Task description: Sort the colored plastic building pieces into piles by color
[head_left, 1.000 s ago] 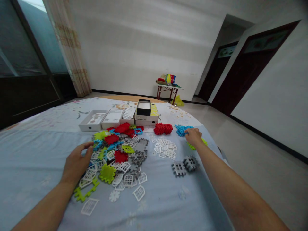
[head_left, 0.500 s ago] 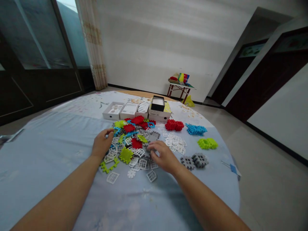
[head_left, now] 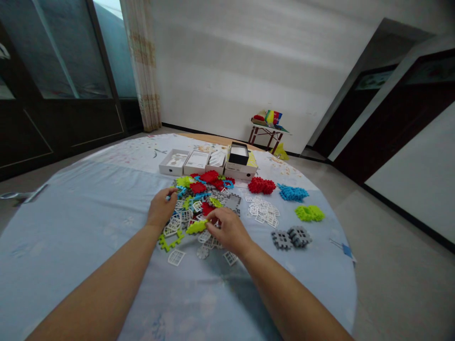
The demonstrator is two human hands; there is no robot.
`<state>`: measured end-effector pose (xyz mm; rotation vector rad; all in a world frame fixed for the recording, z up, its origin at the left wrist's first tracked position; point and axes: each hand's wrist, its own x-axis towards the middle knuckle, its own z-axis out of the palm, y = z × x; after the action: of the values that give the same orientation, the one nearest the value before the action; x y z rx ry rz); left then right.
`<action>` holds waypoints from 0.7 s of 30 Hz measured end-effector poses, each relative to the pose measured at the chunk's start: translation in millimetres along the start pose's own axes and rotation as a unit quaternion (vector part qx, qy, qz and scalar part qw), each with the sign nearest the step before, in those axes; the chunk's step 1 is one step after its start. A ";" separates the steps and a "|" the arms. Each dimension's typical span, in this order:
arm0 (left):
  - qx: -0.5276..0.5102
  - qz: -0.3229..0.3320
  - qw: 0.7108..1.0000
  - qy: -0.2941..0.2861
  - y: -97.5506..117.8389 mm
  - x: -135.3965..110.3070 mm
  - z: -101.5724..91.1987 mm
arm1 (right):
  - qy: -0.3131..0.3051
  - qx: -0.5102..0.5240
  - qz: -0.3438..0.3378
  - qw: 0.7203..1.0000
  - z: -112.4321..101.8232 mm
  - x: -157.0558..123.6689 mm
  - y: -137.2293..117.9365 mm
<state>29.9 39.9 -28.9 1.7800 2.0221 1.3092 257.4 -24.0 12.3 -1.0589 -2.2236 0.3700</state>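
Note:
My right hand (head_left: pixel 229 229) pinches the edge of a lime-green building tile (head_left: pixel 196 227), which is tilted up over the front of a mixed pile. The pile holds red tiles (head_left: pixel 198 188), grey tiles (head_left: pixel 233 201), blue pieces and white window-shaped pieces (head_left: pixel 176 257). At the pile's left edge is my left hand (head_left: pixel 161 208), its fingers curled inward; a small bluish patch shows by the thumb, and I cannot make out what it holds. Just in front of that hand lies a lime-green open frame (head_left: pixel 171 240).
Right of the pile are sorted groups: red (head_left: pixel 261 185), blue (head_left: pixel 292 192), lime-green (head_left: pixel 309 213), white windows (head_left: pixel 263 210) and grey stacks (head_left: pixel 299 236). Behind stand open white boxes (head_left: pixel 174 162) and a black box (head_left: pixel 239 153). A blue cloth (head_left: pixel 88 227) covers the round table.
My right hand has shifted left and down from the grey pieces and taken hold of the lime-green tile, tipping it up. My left hand stays by the pile's left edge. The view has shifted slightly.

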 end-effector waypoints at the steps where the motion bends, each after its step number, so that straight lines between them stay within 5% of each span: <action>1: -0.002 -0.001 1.000 -0.001 0.1 0.1 0.0 | 0.022 0.005 0.001 1.000 -6.4 -1.1 3.2; 6: 0.011 0.002 1.000 -0.007 -2.0 2.5 1.3 | 0.121 -0.070 0.020 0.990 -31.8 -8.9 35.5; 12: 0.014 0.003 1.000 -0.010 -4.6 3.4 2.7 | 0.079 -0.133 0.047 0.987 -36.4 -24.7 72.0; 21: 0.046 -0.001 0.999 -0.021 -0.5 2.6 -1.2 | 0.101 -0.106 0.090 0.985 -33.8 -24.7 68.1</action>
<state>28.1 41.6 -27.4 1.8284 2.0924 1.1851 331.4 -0.4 -6.5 -1.3526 -2.0233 0.0966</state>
